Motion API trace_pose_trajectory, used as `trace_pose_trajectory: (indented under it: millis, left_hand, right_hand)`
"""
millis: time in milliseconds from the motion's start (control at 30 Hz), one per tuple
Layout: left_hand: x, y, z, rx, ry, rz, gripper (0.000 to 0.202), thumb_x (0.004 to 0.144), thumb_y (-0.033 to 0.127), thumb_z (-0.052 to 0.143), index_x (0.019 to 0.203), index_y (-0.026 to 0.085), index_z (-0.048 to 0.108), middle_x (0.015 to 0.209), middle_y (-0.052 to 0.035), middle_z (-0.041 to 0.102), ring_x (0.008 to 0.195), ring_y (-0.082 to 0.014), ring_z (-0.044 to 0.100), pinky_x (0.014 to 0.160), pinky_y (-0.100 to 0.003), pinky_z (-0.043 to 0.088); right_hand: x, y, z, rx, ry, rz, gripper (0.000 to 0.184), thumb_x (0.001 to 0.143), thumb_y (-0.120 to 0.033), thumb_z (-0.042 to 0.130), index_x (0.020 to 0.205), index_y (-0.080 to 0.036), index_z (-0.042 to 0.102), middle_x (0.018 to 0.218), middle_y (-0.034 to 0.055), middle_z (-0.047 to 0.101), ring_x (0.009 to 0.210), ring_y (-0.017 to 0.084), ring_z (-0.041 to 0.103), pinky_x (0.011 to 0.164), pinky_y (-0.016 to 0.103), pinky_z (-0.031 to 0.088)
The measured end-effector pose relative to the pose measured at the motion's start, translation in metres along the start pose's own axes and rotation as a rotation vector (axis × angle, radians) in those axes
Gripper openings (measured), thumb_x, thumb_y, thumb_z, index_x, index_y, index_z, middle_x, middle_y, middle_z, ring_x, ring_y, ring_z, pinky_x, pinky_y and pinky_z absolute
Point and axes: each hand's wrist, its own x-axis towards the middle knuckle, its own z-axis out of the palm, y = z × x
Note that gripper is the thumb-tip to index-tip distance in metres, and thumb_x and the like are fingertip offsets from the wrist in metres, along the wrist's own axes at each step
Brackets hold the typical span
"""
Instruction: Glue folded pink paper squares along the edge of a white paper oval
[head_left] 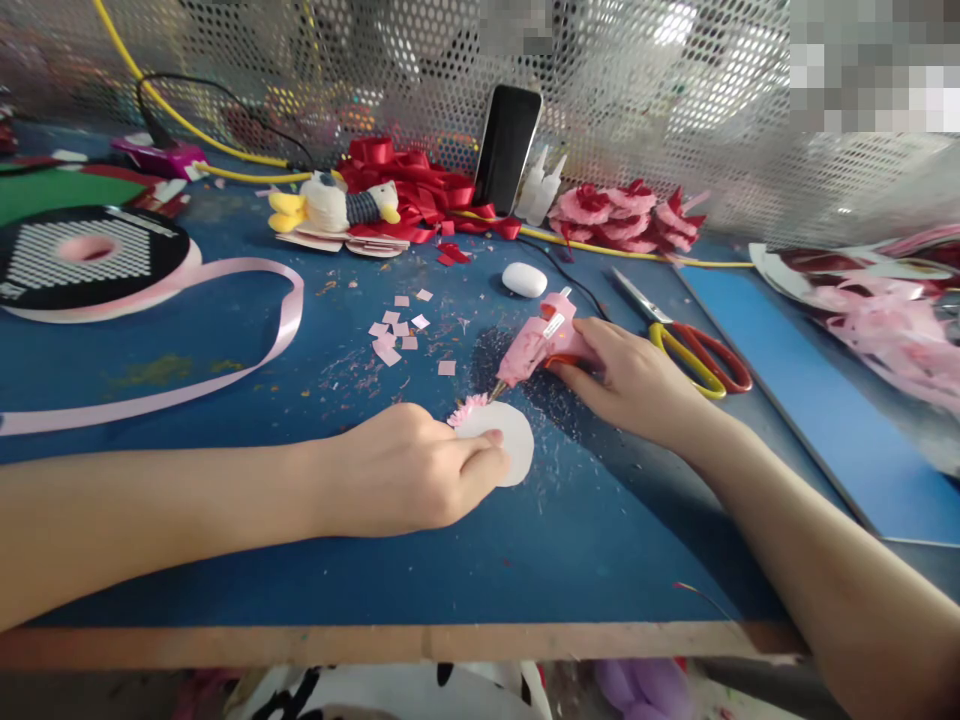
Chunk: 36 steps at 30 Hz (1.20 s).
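Note:
My left hand [420, 465] pinches a round white disc [519, 450] between thumb and fingers, just above the blue table. Along the disc's far left edge runs a frilly pink trim [469, 408]. My right hand [630, 375] is wrapped round the handle of a pink glue gun [529, 342]. The metal nozzle points down to the left and reaches the disc's far edge beside the trim; whether it touches cannot be made out. Several small pink ribbon squares [390, 335] lie loose beyond my left hand.
Scissors [679, 345] lie right of my right hand, by a blue board [817, 400]. A ribbon spool [90, 255] trails pink ribbon [289, 310] at left. Behind are a white case [524, 280], a phone [508, 150], red ribbon [405, 185], a duck toy [334, 203] and pink-red pieces [626, 215].

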Motion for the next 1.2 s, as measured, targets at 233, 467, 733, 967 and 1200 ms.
trace_pose_trajectory:
  millis: [233, 467, 733, 967, 1200]
  left_hand:
    - [0.0, 0.0, 0.0, 0.002, 0.002, 0.0, 0.01, 0.096, 0.013, 0.055, 0.09, 0.012, 0.064, 0.061, 0.0042, 0.061, 0.046, -0.0137, 0.055, 0.038, -0.033, 0.031]
    - [-0.001, 0.001, 0.001, 0.006, 0.001, 0.002, 0.01, 0.095, 0.013, 0.055, 0.088, 0.012, 0.063, 0.061, 0.0039, 0.062, 0.047, -0.0126, 0.056, 0.039, -0.032, 0.032]
    - [-0.002, 0.001, 0.002, 0.008, -0.001, 0.002, 0.009, 0.096, 0.013, 0.055, 0.091, 0.012, 0.062, 0.062, 0.0037, 0.063, 0.047, -0.0133, 0.058, 0.037, -0.033, 0.034]
    - [-0.001, 0.0, 0.002, 0.009, -0.005, 0.004, 0.009, 0.096, 0.013, 0.054, 0.092, 0.012, 0.062, 0.062, 0.0033, 0.063, 0.048, -0.0134, 0.059, 0.037, -0.032, 0.035]
    - [-0.002, 0.001, 0.002, 0.015, -0.002, 0.003, 0.009, 0.096, 0.013, 0.054, 0.091, 0.012, 0.062, 0.061, 0.0035, 0.063, 0.047, -0.0133, 0.059, 0.037, -0.032, 0.035]
  right_hand:
    - [0.0, -0.001, -0.002, -0.008, -0.009, 0.002, 0.015, 0.095, -0.035, 0.051, 0.088, -0.022, 0.046, 0.084, 0.0056, 0.057, 0.072, 0.021, 0.054, 0.065, 0.034, 0.039]
    - [0.0, -0.003, -0.004, -0.014, 0.004, 0.009, 0.01, 0.095, -0.033, 0.05, 0.092, -0.023, 0.049, 0.091, 0.0073, 0.062, 0.078, 0.023, 0.058, 0.065, 0.035, 0.04]
    - [0.0, -0.004, -0.005, -0.059, 0.027, 0.019, 0.013, 0.097, -0.034, 0.047, 0.101, -0.022, 0.051, 0.096, 0.009, 0.063, 0.084, 0.025, 0.061, 0.067, 0.036, 0.043]
    - [0.001, -0.006, -0.006, -0.075, 0.059, 0.012, 0.017, 0.097, -0.034, 0.046, 0.104, -0.02, 0.054, 0.096, 0.0106, 0.062, 0.084, 0.027, 0.06, 0.069, 0.039, 0.045]
    - [0.002, -0.011, -0.008, -0.127, 0.175, -0.057, 0.019, 0.096, -0.032, 0.048, 0.112, -0.022, 0.053, 0.097, 0.0118, 0.059, 0.089, 0.03, 0.056, 0.078, 0.046, 0.047]
